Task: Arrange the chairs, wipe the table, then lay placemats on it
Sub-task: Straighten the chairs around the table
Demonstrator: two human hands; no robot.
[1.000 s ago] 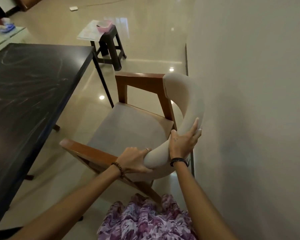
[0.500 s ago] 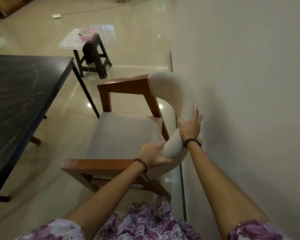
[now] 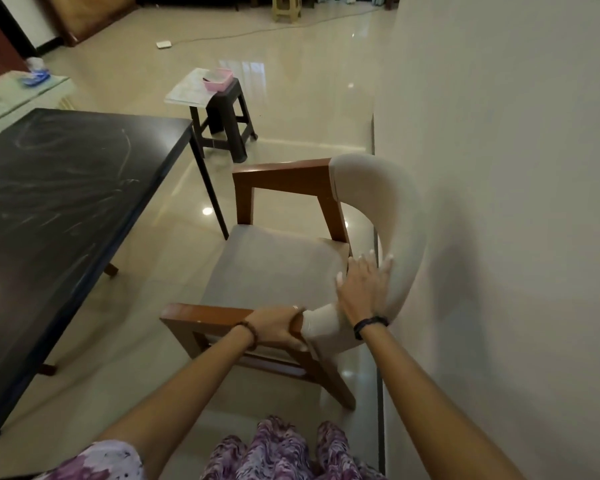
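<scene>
A wooden chair (image 3: 278, 271) with a beige seat and a curved padded backrest stands between the black table (image 3: 49, 209) and the wall, its backrest near the wall. My left hand (image 3: 278, 327) grips the near wooden armrest where it meets the padding. My right hand (image 3: 362, 287) lies flat against the inner side of the backrest, fingers spread and not closed around it. The tabletop shows pale smear marks.
The wall (image 3: 499, 202) runs close along the right. A dark plastic stool (image 3: 222, 116) carrying a sheet and a pink box (image 3: 217, 79) stands beyond the table's corner. A cable and a small white object (image 3: 163, 45) lie on the shiny floor farther off.
My left hand slid from the padded backrest end onto the wooden armrest. My right hand let go of the backrest's top and now rests open against its inner face. The view lifted.
</scene>
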